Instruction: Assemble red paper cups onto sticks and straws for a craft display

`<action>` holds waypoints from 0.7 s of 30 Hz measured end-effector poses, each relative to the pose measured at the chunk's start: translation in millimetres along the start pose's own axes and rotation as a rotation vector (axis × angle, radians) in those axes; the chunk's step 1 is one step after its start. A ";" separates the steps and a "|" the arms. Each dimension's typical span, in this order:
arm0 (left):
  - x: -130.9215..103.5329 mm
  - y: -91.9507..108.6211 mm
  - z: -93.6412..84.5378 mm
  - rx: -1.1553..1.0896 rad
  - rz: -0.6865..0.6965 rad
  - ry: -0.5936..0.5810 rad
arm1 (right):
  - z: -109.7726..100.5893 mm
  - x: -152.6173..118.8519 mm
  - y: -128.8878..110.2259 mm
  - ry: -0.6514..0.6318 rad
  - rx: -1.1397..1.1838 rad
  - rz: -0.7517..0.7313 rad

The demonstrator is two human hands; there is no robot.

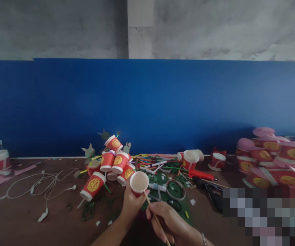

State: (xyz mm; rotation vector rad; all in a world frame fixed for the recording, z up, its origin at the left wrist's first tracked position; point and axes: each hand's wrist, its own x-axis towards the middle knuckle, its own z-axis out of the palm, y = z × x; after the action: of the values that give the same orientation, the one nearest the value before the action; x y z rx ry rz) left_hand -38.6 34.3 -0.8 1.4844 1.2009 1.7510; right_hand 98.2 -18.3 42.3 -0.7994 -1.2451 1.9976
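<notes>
Earphones (43, 186) lie left of the cup (139, 182) in the left hand (131, 202), a ring (184, 193) right, a partition (147, 106) behind.

The air above the hands (132, 201) (166, 218) is open along the blue partition (147, 102). At near left, the worktop (70, 232) leaves a low passage, though heaped cups (120, 162) rise just beyond. Straws (152, 165), scissors (159, 194) and a pale ring (184, 194) crowd the middle; rightward, a red tool (201, 175) and a blurred, probably stacked cup pile (291, 153) obstruct.

Tangled wht earphones (31, 189) on brn tbl (14, 225), blue panel (147, 106), gry wall (60, 30).
</notes>
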 end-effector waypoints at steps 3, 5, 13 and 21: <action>0.7 2.1 -0.2 0.003 -0.007 -0.006 | 1.9 0.2 0.0 0.051 -0.006 -0.001; 1.2 3.5 -0.1 0.002 -0.025 -0.011 | 1.8 1.1 1.5 0.075 -0.004 0.006; 3.8 5.8 -0.9 -0.014 -0.042 -0.046 | 1.5 8.3 16.0 0.147 0.046 -0.006; 4.2 3.3 -2.7 0.004 -0.043 -0.095 | 8.4 13.8 21.8 0.288 -0.081 -0.017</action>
State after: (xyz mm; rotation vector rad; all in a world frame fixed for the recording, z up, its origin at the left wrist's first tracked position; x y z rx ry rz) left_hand -41.7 35.6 4.1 1.5153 1.1796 1.6321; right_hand 78.9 -19.5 23.2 -1.0696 -1.1645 1.7527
